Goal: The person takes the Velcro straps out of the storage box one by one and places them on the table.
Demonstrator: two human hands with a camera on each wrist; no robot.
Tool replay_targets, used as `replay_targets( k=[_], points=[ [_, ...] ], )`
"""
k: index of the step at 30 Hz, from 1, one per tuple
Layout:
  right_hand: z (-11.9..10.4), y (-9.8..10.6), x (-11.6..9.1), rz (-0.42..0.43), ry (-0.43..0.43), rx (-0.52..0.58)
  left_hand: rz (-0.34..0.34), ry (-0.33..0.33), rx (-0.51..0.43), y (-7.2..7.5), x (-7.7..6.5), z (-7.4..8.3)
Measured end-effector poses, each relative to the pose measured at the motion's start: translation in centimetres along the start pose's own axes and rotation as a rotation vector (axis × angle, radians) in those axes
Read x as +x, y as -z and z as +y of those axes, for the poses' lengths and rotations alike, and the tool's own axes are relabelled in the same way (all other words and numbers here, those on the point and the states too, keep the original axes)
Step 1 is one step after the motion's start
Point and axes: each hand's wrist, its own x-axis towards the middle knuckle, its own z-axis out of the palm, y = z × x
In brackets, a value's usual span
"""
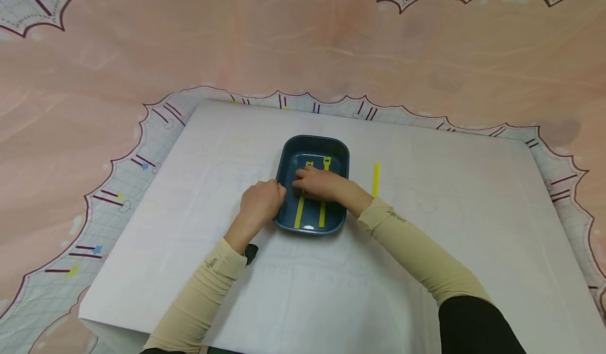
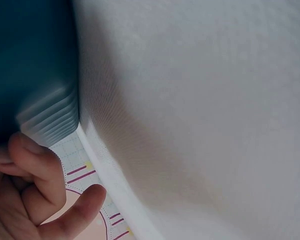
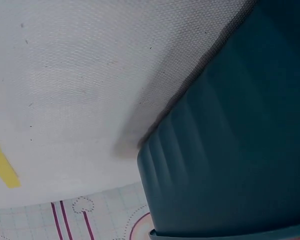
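Observation:
A dark blue rectangular tray (image 1: 310,233) stands on the white table. Two yellow strips with square slotted heads, like wide cable ties, lie lengthwise in it: a left cable tie (image 1: 299,213) and a right cable tie (image 1: 322,214). My left hand (image 1: 262,201) grips the tray's left rim; its curled fingers (image 2: 37,155) show against the outer wall in the left wrist view. Reaching in over the right rim, my right hand (image 1: 323,183) has bent fingers at the left cable tie and hides the middle of both ties. The right wrist view shows only the tray's outer wall (image 3: 215,150).
Another yellow strip (image 1: 376,179) lies on the table right of the tray, partly behind the right forearm. The white tabletop (image 1: 450,201) extends on both sides. Patterned cloth (image 1: 236,49) surrounds the table. A small black object (image 1: 251,253) shows at the left wrist.

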Motion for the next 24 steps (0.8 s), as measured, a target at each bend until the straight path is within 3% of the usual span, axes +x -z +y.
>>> replay_targets(
  k=[12,24],
  points=[
    [-0.05,-0.13,0.06,-0.003,0.038,-0.056,0.004,0.003,0.0,-0.25,0.09,-0.09],
    [-0.2,-0.53,-0.13,0.008,0.012,-0.093,0.009,0.001,0.007,-0.48,0.17,-0.13]
  ],
)
